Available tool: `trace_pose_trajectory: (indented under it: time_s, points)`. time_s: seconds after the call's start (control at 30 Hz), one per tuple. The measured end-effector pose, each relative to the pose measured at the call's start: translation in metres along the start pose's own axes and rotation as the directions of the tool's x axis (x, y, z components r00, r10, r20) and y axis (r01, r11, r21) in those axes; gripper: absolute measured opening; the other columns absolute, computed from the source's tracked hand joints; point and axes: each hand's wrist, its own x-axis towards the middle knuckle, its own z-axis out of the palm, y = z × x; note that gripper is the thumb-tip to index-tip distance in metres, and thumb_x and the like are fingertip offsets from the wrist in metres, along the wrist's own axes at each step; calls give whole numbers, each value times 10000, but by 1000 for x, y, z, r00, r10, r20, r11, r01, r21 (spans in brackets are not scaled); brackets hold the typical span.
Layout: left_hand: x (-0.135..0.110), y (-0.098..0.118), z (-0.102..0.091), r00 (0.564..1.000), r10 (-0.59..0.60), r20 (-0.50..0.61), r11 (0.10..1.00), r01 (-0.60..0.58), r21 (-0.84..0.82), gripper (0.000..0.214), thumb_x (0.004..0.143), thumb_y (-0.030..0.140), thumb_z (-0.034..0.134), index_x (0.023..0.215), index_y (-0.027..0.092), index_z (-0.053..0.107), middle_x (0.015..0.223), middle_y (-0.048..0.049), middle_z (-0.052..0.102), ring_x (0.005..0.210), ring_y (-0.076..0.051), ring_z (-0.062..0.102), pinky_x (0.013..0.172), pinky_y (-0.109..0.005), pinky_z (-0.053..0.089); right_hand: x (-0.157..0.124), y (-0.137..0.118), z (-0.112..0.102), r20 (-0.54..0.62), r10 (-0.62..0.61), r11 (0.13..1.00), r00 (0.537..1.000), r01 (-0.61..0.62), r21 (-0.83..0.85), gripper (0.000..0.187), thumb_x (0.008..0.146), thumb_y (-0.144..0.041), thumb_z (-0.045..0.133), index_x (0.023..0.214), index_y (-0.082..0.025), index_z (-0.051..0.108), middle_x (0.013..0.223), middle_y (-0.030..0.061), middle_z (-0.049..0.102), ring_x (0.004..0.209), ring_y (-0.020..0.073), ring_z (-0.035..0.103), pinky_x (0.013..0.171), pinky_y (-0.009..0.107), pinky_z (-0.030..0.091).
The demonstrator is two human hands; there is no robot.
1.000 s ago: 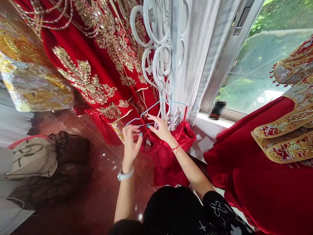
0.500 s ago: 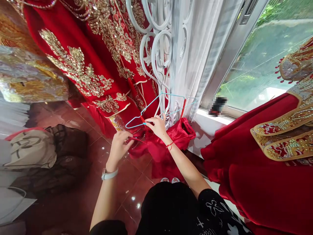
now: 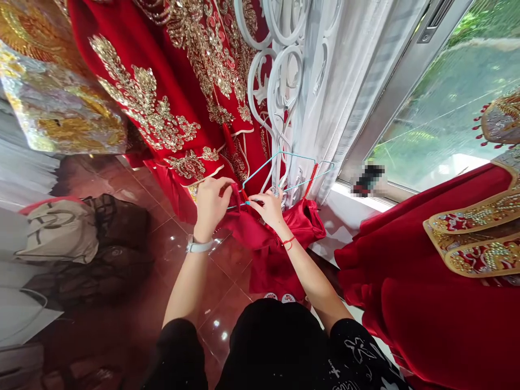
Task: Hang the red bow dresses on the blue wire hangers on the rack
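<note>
We record the left grip (image 3: 211,203) closed on a fold of the plain red satin garment (image 3: 303,222), centre frame. The right grip (image 3: 266,208) pinches the light-blue wire hanger (image 3: 260,170) at its lower bar, touching the satin. Behind stands a white scrolled metal rack (image 3: 280,86); a gold-embroidered red gown (image 3: 162,97) hangs upper left.

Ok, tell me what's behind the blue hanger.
Behind the blue hanger stand a white scrollwork frame and a white curtain. The frame's foot is hidden by the red satin garment.
</note>
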Motion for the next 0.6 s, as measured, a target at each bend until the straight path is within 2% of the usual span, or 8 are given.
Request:
trace_pose_trajectory:
  time_s: [0.07, 0.17, 0.27, 0.33, 0.4, 0.5, 0.6]
  points:
    - [3, 11, 7, 999, 14, 48, 1000, -13, -25, 196, 934, 257, 547, 1017, 219, 721, 909, -61, 722, 926, -246, 648, 945, -390, 479, 1, 1, -1, -3, 1, 1000, 1000, -1, -8, 161, 967, -385, 675, 971, -324, 824, 1032, -6, 818, 967, 243, 611, 1218, 531, 154]
    - [-10, 16, 20, 994, -58, 90, 991, 68, -117, 221, 943, 258, 519, 1069, 208, 694, 961, -56, 739, 876, -210, 671, 854, -321, 499, 1, 1, -2, -4, 18, 1000, 1000, -18, -24, 155, 963, -376, 677, 959, -331, 825, 1034, -10, 819, 973, 245, 618, 1222, 532, 162]
    - [-31, 11, 31, 990, -125, 69, 985, 133, -114, 276, 901, 285, 589, 1152, 202, 669, 1022, -64, 743, 868, -208, 666, 839, -315, 506, 2, 1, -2, -4, 28, 999, 1000, -28, -31, 181, 980, -347, 647, 944, -332, 823, 1005, -11, 817, 983, 245, 624, 1223, 535, 167]
    - [-39, 7, 33, 992, -122, 36, 988, 125, -95, 326, 873, 290, 627, 1183, 193, 659, 1057, -82, 742, 893, -225, 657, 877, -345, 511, 2, 1, -2, -6, 26, 999, 1000, -26, -28, 185, 981, -323, 639, 943, -327, 820, 975, -10, 813, 973, 241, 623, 1229, 536, 160]
    - [-38, 6, 32, 995, -100, 25, 990, 102, -96, 306, 878, 281, 612, 1164, 190, 668, 1072, -92, 743, 938, -241, 655, 917, -371, 510, 2, 0, -2, -5, 20, 1000, 1000, -20, -21, 175, 976, -319, 644, 947, -323, 816, 966, -8, 812, 963, 242, 621, 1235, 542, 152]
    - [-27, 9, 26, 997, -47, 65, 996, 52, -70, 296, 891, 260, 573, 1158, 202, 686, 1082, -91, 741, 1003, -258, 654, 942, -383, 499, 3, -4, 1, -2, 22, 1000, 1000, -22, -5, 174, 975, -337, 641, 948, -322, 812, 969, 4, 814, 970, 254, 619, 1242, 561, 146]
    - [-20, 12, 22, 991, -37, 129, 998, 42, -40, 358, 877, 239, 560, 1214, 204, 676, 1050, -77, 729, 917, -237, 659, 873, -348, 497, 1, -7, -1, 5, 1, 998, 1000, -1, 59, 180, 972, -347, 634, 966, -318, 811, 1007, 17, 807, 1020, 257, 631, 1247, 573, 158]
